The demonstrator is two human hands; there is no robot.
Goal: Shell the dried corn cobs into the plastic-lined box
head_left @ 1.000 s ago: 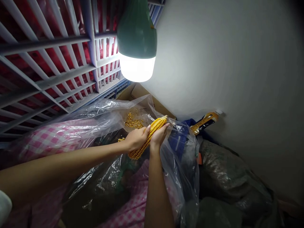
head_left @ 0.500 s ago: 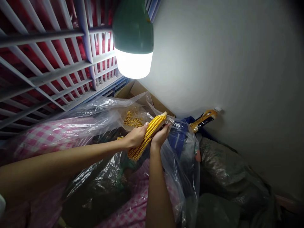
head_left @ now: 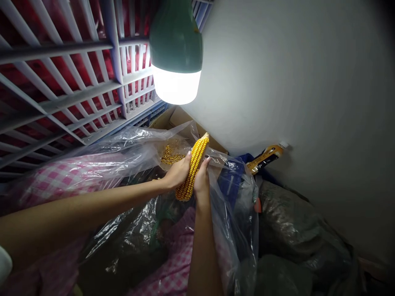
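Note:
A yellow ear of corn (head_left: 194,168) is held between my two hands over a clear plastic bag (head_left: 135,152), its pale tip pointing up and away. My left hand (head_left: 178,172) grips its left side, thumb along the kernels. On the other side, my right hand (head_left: 202,179) closes round it with the thumb raised; its other fingers are mostly hidden behind the ear. Loose corn kernels (head_left: 170,157) lie in the bag just beyond my left hand.
A lit green lamp (head_left: 176,45) hangs ahead. White plastic crates (head_left: 77,92) with red contents stand at left, a wall (head_left: 293,74) at right. A cardboard box (head_left: 179,117) sits behind the bag. To the right are a yellow-and-black bottle (head_left: 267,157) and dark sacks (head_left: 296,226).
The ear has shifted slightly left and turned more upright. My right hand has moved left with it, and its thumb shows more clearly.

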